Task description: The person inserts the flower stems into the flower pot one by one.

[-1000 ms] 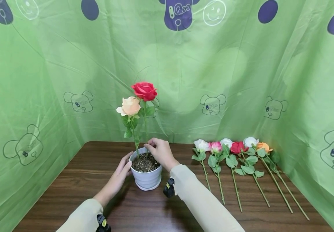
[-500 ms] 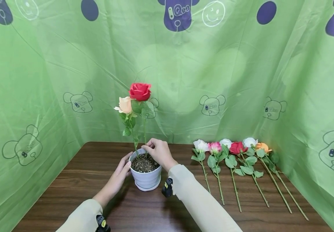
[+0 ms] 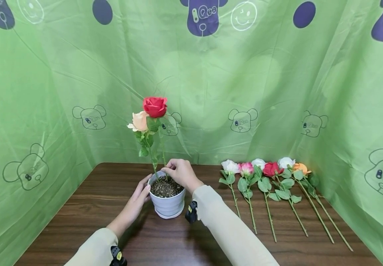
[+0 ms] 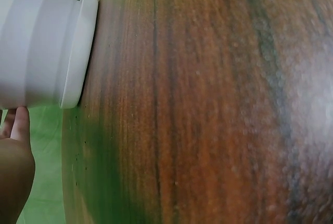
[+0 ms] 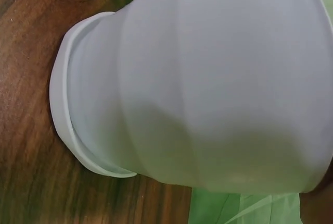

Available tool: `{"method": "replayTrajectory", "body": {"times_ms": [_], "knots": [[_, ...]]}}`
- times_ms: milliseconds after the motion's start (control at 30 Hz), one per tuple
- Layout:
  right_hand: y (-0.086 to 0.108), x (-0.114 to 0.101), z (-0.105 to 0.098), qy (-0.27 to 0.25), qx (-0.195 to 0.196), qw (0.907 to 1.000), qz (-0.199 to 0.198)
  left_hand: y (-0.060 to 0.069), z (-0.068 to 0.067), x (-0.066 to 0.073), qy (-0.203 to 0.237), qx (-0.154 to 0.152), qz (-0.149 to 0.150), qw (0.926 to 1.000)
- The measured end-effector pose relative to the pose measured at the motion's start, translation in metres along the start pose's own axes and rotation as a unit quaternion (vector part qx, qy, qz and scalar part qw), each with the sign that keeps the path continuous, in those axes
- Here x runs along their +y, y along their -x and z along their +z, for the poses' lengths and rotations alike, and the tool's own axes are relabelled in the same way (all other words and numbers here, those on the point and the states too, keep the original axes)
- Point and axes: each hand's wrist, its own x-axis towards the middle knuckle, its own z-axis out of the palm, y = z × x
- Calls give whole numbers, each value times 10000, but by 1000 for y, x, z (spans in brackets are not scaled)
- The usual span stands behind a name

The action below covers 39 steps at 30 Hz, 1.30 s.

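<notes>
A red rose stands in the soil of a white flower pot, leaning left. My right hand pinches its stem low down, above the pot's right side. Beside it, left and slightly in front, a peach rose is upright in the same soil. My left hand rests against the pot's left side, with fairly straight fingers and the thumb near the rim. In the left wrist view the fingertips touch the pot wall. The right wrist view is mostly filled by the pot.
Several loose roses lie in a row at the right of the wooden table, among them a pink one, a red one and an orange one. A green printed curtain surrounds the table at the back and sides.
The red rose's bloom has tilted left and slightly down, and the peach bloom has shifted left with it. The left hand and the pot have stayed put; the right hand has barely moved.
</notes>
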Motion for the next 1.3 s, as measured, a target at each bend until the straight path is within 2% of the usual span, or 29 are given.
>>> {"method": "replayTrajectory", "body": {"times_ms": [233, 433, 700, 967, 1300], "knots": [[-1, 0, -4, 147, -311, 9994, -99, 0, -1, -2, -61, -21, 30, 10000], [-2, 0, -5, 430, -291, 9984, -205, 1, -1, -2, -22, -2, 45, 10000], [-3, -1, -5, 546, -260, 9982, 57, 1, 0, -1, 3, 1, 30, 10000], [-5, 2, -4, 473, -311, 9983, 155, 0, 0, -3, -68, -17, 26, 10000], [-7, -3, -12, 495, -651, 9966, 105, 0, -1, -4, -116, 49, 59, 9999]]}}
